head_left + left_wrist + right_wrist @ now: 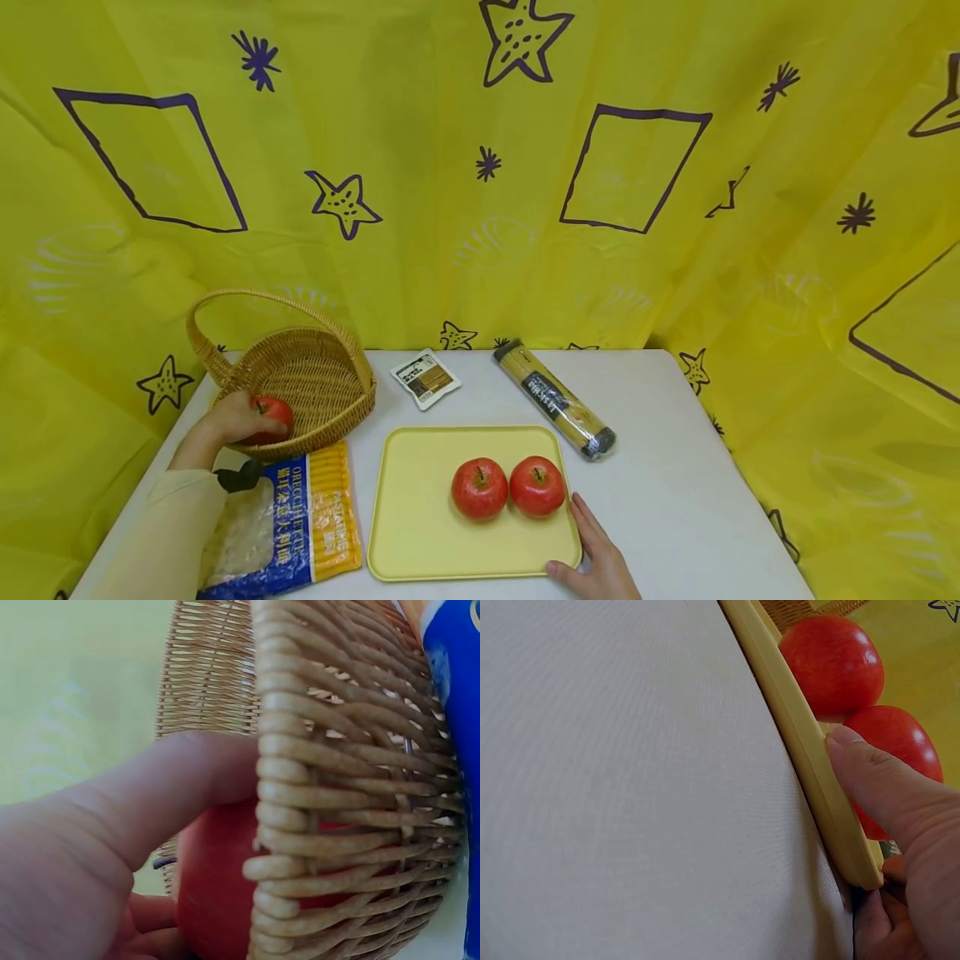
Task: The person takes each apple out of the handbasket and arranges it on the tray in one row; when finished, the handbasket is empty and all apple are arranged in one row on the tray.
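At the left, my left hand (231,418) grips a red apple (276,418) inside the near left side of a wicker basket (351,417). In the left wrist view, the thumb lies over the apple (217,877) and the basket's woven wall (330,787) hides part of it. My right hand (602,560) holds the near right corner of a pale yellow tray (420,517). Its thumb rests on the rim in the right wrist view, with the other fingers at the tray's side. Two red apples, one left (479,490) and one right (537,487), sit side by side on the tray.
A blue and yellow pasta bag (300,521) lies in front of the basket, partly under the left forearm. Behind the tray are a small white and brown packet (425,379) and a long dark-ended package (555,400). Yellow patterned cloth (420,275) surrounds the white table (675,467).
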`<state>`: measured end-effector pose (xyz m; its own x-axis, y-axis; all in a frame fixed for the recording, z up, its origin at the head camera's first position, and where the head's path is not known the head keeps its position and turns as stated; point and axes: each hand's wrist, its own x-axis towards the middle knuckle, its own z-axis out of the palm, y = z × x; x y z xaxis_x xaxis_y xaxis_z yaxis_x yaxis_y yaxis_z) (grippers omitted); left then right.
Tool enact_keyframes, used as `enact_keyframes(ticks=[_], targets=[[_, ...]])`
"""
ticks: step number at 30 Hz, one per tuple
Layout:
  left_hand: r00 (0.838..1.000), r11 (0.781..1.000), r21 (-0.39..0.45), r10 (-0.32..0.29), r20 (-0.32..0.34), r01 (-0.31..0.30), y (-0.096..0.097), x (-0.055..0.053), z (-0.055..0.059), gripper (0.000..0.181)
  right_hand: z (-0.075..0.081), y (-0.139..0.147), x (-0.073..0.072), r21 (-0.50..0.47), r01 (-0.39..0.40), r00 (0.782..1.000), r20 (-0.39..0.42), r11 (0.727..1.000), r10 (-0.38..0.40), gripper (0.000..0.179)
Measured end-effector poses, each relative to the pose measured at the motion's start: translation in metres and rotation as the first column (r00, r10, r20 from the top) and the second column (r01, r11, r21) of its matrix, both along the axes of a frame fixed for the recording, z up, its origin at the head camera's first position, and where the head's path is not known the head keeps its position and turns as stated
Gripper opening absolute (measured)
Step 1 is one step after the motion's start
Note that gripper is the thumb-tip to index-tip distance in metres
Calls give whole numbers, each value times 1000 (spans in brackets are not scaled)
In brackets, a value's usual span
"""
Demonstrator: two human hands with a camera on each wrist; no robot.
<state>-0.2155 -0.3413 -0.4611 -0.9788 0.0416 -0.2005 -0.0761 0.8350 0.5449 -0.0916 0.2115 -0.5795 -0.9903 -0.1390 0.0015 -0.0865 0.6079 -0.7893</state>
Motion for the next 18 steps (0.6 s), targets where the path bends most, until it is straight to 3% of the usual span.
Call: enact_keyframes(ticks=[5, 11, 18], targets=[[998, 996, 66, 56, -40, -54, -1, 2, 2, 39, 0, 0, 0, -4, -1, 1000, -4, 1000, 1, 97], [988, 975, 192, 129, -88, -110, 2, 11, 3, 79, 1, 0, 0, 0, -1, 1000, -2, 1000, 1, 97], [981, 941, 316, 163, -106, -122, 18, 26, 14, 90, 1, 0, 0, 6, 1, 1000, 15, 1000, -2, 99]])
